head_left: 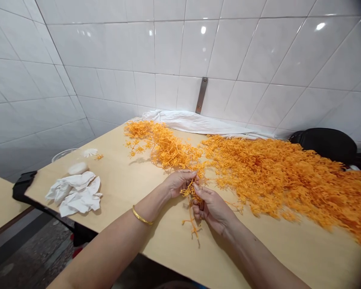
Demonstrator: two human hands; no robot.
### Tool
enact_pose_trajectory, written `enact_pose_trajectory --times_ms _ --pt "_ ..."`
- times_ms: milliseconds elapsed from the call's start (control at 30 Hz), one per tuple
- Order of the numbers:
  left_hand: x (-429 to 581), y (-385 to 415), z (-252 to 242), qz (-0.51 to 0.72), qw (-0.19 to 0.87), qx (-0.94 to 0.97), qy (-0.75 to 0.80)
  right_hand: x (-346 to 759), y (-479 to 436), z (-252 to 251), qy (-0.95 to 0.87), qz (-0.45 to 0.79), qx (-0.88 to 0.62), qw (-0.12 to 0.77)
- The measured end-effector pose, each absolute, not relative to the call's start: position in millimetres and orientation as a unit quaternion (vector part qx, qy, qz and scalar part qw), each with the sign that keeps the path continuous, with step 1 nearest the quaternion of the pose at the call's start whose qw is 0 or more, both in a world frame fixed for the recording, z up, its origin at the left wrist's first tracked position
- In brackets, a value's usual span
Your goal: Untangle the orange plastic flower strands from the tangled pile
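Note:
Both hands meet over the middle of a light wooden table (123, 188). My left hand (178, 182), with a gold bangle on its wrist, pinches the top of a small orange plastic sprig (193, 224). My right hand (210, 208) curls its fingers round the same sprig, whose stem hangs below the palm. A big heap of orange plastic sprigs (282, 176) lies to the right, touching the hands' far side. A smaller heap of sprigs (159, 144) lies just beyond the hands.
Crumpled white tissue (76, 194) lies at the table's left end, with a white flower piece (90, 152) and a clear bowl rim (61, 153) behind it. White cloth (198, 122) lies along the tiled wall. A black object (325, 142) sits at far right.

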State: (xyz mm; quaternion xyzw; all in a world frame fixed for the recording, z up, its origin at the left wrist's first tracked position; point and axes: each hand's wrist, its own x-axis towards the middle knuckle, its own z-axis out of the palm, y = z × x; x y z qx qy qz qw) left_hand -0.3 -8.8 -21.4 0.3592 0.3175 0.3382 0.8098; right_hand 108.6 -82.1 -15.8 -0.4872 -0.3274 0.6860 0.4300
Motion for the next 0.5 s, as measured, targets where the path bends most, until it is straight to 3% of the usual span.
enact_pose_trajectory --times_ms 100,200,300,400,500 --pt "2 -7 -23 0.345 0.807 0.36 0.316 107 -84 -16 -0.369 0.653 -0.502 0.43" --pt "6 -4 -25 0.399 0.776 0.353 0.337 98 -109 -3 -0.51 0.532 -0.513 0.44" --pt "10 -3 -26 0.453 0.742 0.346 0.353 87 -141 16 -0.682 0.429 -0.466 0.366" --pt "12 -6 -27 0.443 0.736 0.369 0.354 85 -151 20 -0.636 0.494 -0.475 0.353" --pt "11 -10 -27 0.428 0.742 0.38 0.348 97 -138 7 -0.48 0.584 -0.516 0.403"
